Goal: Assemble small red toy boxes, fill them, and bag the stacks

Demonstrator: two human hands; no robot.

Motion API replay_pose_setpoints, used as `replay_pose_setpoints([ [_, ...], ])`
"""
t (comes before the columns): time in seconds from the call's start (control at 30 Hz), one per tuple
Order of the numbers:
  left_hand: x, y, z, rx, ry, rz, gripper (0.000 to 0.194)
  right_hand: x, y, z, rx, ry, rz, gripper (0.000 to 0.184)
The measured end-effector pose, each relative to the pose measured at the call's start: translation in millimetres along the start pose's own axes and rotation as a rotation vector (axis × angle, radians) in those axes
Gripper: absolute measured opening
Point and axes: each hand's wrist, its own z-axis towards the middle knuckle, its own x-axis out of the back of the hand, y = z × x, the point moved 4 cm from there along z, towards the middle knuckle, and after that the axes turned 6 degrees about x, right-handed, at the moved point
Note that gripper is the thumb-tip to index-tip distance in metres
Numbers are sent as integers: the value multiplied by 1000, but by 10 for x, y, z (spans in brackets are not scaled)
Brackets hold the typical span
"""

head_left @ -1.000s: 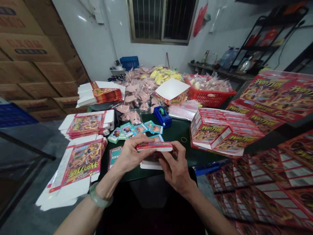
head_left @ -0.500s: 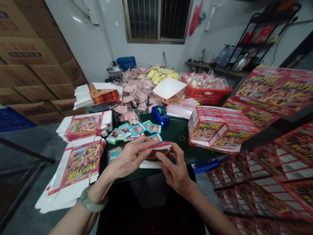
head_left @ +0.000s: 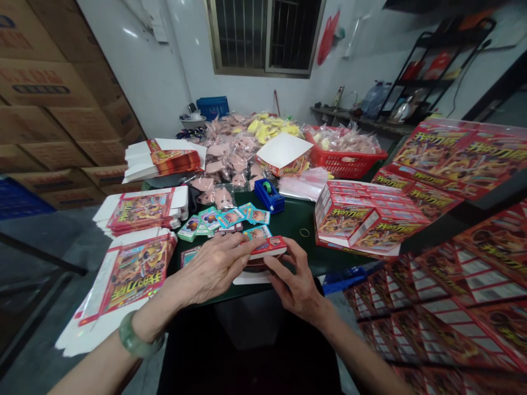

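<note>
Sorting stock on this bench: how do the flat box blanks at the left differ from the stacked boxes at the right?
The flat box blanks lie unfolded in low piles with white flaps showing, whereas the stacked boxes are folded into closed, three-dimensional shapes and sit in neat rows. Both carry the same red and yellow print.

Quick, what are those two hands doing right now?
Left hand: closed, holding the left end of a small red carton.
Right hand: closed, holding its right end.

Bare worktop (head_left: 298, 215) offers passage from the right hand (head_left: 296, 280) to the stacked red cartons (head_left: 354, 216), which obstruct further travel. Loose trading cards (head_left: 224, 218) apparently block the left hand (head_left: 216, 269) going forward.
</note>
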Motion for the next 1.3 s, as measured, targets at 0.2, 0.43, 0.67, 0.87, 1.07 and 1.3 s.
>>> replay_pose_setpoints([
  [0.2,-40,12,-38,1,-37,76,45,55,73,-12,34,6,49,64],
  [0.43,-145,31,-98,-92,143,1,47,132,54,85,-12,188,-10,53],
  [0.67,-297,5,-46,-113,575,-207,53,54,28,99,-53,220,-15,54],
  [0.87,-336,-54,-18,-90,676,-304,46,-49,-9,94,-104,314,-66,56],
  [1.07,-317,-80,35,-85,661,-344,30,282,196,362,-163,59,220,27],
  [1.3,-300,-131,28,-72,618,-373,36,399,312,771,-245,-224,435,8],
])
